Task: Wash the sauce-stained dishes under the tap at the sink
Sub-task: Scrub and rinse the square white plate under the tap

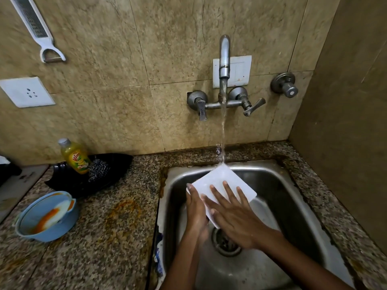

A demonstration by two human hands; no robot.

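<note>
Right hand [234, 218] is lying flat with fingers spread on the face of a white square plate [225, 181], pressing it without curling round it. Left hand [195, 210] is gripping the plate's edge at 9 o'clock, thumb over the rim. Tilted over the steel sink [293, 206], the plate is catching the water stream [223, 132] from the tap [224, 57] on its corner at 12 o'clock. Below the hands, the drain [226, 243] is lying uncovered, with bare basin stretching toward 3 and 6 o'clock. At 9 o'clock on the granite surface [109, 227], a sauce-stained blue bowl [46, 216] is sitting well apart from the sink rim, with a soap bottle [75, 155] standing beyond it.
</note>
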